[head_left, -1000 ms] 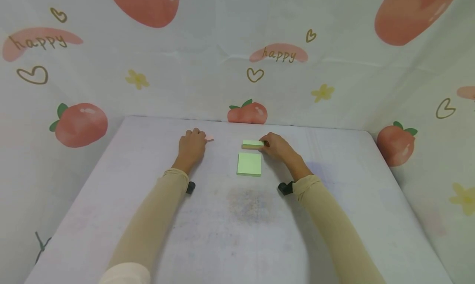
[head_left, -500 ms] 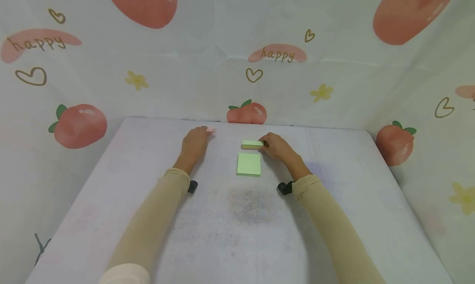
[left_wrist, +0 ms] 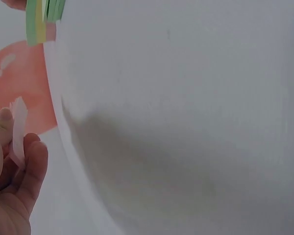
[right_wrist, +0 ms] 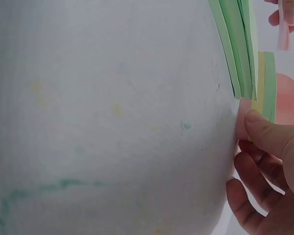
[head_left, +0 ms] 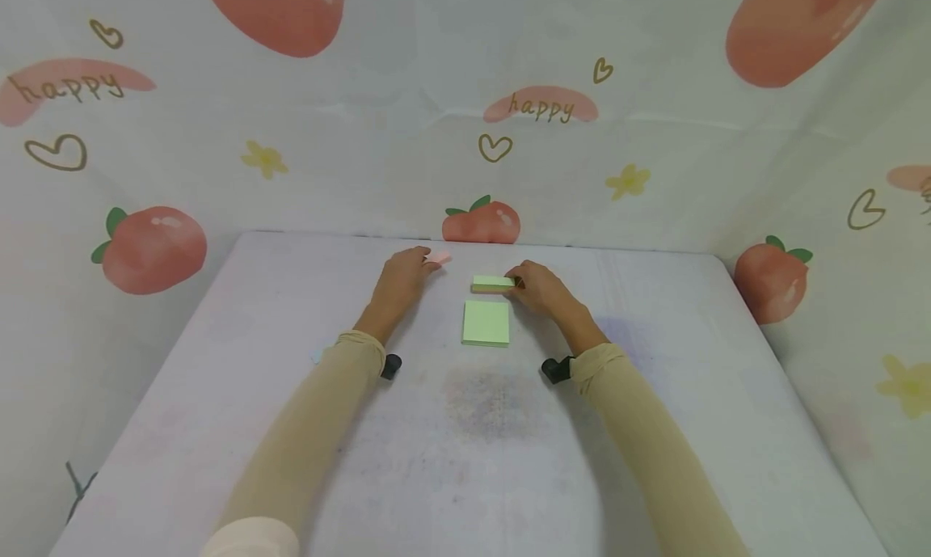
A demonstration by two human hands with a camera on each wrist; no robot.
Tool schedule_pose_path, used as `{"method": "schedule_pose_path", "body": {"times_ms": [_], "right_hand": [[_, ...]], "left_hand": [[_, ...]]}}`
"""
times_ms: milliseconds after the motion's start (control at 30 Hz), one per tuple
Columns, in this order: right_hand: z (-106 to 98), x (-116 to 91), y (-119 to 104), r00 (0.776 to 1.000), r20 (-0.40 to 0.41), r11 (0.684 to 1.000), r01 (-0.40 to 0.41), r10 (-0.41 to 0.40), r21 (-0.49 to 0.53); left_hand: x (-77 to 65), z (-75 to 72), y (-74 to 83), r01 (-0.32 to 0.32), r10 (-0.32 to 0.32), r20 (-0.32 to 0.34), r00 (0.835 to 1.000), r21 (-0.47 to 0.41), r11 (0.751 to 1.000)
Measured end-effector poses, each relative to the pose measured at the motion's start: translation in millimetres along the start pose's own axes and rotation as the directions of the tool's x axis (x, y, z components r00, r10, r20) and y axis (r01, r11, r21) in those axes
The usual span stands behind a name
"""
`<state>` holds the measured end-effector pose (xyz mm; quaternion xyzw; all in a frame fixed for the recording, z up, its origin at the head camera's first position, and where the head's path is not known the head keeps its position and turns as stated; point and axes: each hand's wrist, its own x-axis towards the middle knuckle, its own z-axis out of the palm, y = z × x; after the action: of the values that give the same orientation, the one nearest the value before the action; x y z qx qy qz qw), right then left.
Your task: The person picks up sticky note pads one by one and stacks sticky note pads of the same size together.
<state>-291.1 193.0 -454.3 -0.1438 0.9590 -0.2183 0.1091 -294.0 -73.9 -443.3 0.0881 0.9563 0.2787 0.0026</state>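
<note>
My left hand [head_left: 402, 280] pinches a small pink sticky-note pad [head_left: 440, 257] between thumb and fingers, near the table's back edge. In the left wrist view this pink pad [left_wrist: 20, 128] stands on edge in the fingers, above the table. My right hand [head_left: 541, 289] pinches the right end of a narrow sticky-note stack [head_left: 491, 284], with pink, yellow and green layers visible in the right wrist view. Just in front of that stack lies a square light-green sticky-note pad [head_left: 486, 324], touched by neither hand. Its layered green edges [right_wrist: 240, 49] appear in the right wrist view.
A pale, stained tablecloth [head_left: 465, 460] covers the table. Behind it hangs a white curtain [head_left: 393, 137] printed with peaches, hearts and flowers. Black wrist cameras [head_left: 558, 370] sit by both cuffs.
My left hand has lifted the pink pad and moved it right, toward the narrow stack. The right hand stays at the stack's end, and the green square pad has not moved.
</note>
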Motion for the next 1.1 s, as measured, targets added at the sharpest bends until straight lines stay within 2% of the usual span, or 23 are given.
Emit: {"method": "schedule_pose_path", "body": {"times_ms": [233, 533, 867, 1100], "right_hand": [[1, -1, 1, 1.000, -0.014, 1.000, 0.021, -0.021, -0.007], [1, 1, 1, 1.000, -0.011, 1.000, 0.012, -0.012, -0.005], [3, 1, 5, 1.000, -0.019, 1.000, 0.024, -0.023, 0.018], [0, 0, 5, 0.999, -0.006, 0.997, 0.042, -0.042, 0.061]], "left_hand": [[-2.3, 5.5, 9.5, -0.073, 0.073, -0.030, 0.997, 0.007, 0.997], [-4.4, 11.9, 17.2, -0.146, 0.154, -0.074, 0.985, 0.104, 0.984], [-5.9, 19.1, 27.7, -0.120, 0.127, -0.065, 0.990, 0.102, 0.987], [-3.0, 23.7, 32.5, -0.108, 0.113, -0.035, 0.993, 0.119, 0.987]]}}
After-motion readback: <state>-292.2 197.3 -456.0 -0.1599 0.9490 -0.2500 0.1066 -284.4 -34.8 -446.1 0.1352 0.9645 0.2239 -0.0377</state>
